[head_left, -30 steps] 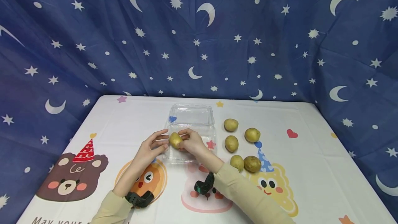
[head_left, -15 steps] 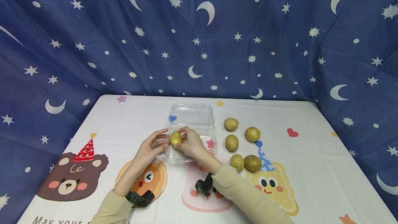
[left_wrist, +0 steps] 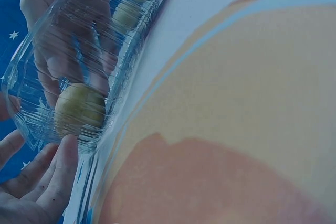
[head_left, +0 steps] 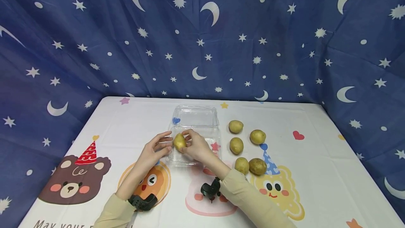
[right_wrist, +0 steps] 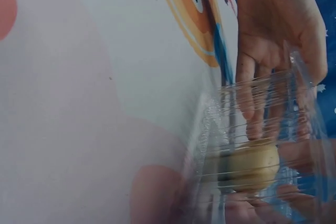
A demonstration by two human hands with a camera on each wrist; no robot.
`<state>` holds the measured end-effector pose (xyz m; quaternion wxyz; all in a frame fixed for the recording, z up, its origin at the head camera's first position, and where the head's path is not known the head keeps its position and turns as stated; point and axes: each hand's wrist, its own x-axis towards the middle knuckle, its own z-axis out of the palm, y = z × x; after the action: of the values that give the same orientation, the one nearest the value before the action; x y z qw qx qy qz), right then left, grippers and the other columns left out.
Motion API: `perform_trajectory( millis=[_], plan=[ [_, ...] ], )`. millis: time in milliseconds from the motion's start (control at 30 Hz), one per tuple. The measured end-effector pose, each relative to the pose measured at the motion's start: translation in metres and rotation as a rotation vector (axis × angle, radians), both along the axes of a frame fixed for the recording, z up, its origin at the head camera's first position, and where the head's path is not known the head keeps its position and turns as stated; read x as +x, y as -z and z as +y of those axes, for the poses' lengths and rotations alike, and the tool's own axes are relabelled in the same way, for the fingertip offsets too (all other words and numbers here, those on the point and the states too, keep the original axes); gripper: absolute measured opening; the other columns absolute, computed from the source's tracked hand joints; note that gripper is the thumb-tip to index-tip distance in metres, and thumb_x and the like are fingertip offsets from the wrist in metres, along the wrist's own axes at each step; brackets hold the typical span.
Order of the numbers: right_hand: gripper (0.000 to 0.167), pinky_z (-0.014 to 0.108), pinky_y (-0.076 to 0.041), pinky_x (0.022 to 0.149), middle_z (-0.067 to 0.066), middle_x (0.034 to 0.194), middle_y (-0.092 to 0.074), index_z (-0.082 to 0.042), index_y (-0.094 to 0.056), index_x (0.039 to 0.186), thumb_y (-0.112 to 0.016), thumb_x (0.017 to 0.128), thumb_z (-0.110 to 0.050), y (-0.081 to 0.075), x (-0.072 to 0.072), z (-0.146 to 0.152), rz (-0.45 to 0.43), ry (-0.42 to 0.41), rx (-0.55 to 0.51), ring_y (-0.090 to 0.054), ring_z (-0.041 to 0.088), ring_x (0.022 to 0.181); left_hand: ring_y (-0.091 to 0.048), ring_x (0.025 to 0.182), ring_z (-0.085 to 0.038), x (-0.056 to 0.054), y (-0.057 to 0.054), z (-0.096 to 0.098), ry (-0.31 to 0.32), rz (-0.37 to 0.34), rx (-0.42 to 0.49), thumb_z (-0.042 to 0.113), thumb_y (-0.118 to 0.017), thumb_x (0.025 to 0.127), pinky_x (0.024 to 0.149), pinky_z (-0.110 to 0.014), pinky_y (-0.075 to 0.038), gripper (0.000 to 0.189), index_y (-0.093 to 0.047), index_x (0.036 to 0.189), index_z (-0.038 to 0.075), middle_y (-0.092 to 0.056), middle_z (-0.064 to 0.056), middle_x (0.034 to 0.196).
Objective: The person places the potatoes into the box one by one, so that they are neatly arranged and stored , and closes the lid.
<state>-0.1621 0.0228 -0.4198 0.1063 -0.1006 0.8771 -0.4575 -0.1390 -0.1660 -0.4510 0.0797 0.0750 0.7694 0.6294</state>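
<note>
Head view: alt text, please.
The right hand has a yellow-brown oval potato in its grip inside an open, clear plastic box; the left hand is at the box's left side. Five more potatoes lie to the right on a white cartoon-print tablecloth.

My head view crops out the near edge of the table (head_left: 332, 171), both sleeves (head_left: 115, 212) and the lettering (head_left: 38, 224) toward the near left corner. The right hand (head_left: 197, 147) hides part of the potato (head_left: 179, 141) it pinches; through the right wrist camera I get the container (right_wrist: 228, 135) blurred.
</note>
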Motion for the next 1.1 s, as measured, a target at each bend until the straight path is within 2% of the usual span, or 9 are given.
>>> perform_trajectory(
  millis=[267,533,900,1100],
  plan=[
    [0.052,0.041,-0.054,0.087,0.017,0.119,-0.064,-0.007,-0.056,0.126,-0.074,0.078,-0.003,-0.001,0.000,0.004,-0.036,-0.026,-0.071,-0.067,0.029,0.104,-0.053,0.124,-0.039,0.000,-0.002,-0.001,0.000,-0.004,0.012,0.010,-0.060,0.094,0.082,-0.022,-0.053,0.055,-0.041,0.145,0.013,-0.050,-0.021,0.138],
    [0.053,0.041,-0.053,0.091,0.015,0.123,-0.062,-0.010,-0.054,0.129,-0.074,0.080,-0.008,-0.001,0.000,0.009,-0.077,-0.021,-0.104,-0.065,0.029,0.110,-0.053,0.125,-0.038,0.001,-0.002,0.000,-0.004,-0.005,0.002,0.010,-0.061,0.093,0.084,-0.026,-0.054,0.055,-0.042,0.145,0.013,-0.051,-0.020,0.137],
    [0.046,0.044,-0.052,0.091,0.016,0.124,-0.063,-0.007,-0.057,0.126,-0.071,0.083,-0.012,-0.017,0.010,0.024,-0.029,-0.050,-0.123,-0.061,0.033,0.113,-0.052,0.125,-0.037,0.001,-0.003,0.001,-0.007,-0.019,-0.002,0.012,-0.061,0.094,0.083,-0.023,-0.052,0.054,-0.042,0.144,0.015,-0.051,-0.019,0.138],
    [0.042,0.041,-0.052,0.092,0.016,0.123,-0.064,-0.008,-0.058,0.124,-0.069,0.084,-0.012,-0.022,0.016,0.034,-0.002,-0.073,-0.136,-0.061,0.031,0.112,-0.052,0.125,-0.037,0.001,-0.003,0.001,-0.008,-0.022,-0.002,0.012,-0.061,0.094,0.082,-0.021,-0.052,0.055,-0.042,0.145,0.014,-0.051,-0.019,0.138]
  ],
)
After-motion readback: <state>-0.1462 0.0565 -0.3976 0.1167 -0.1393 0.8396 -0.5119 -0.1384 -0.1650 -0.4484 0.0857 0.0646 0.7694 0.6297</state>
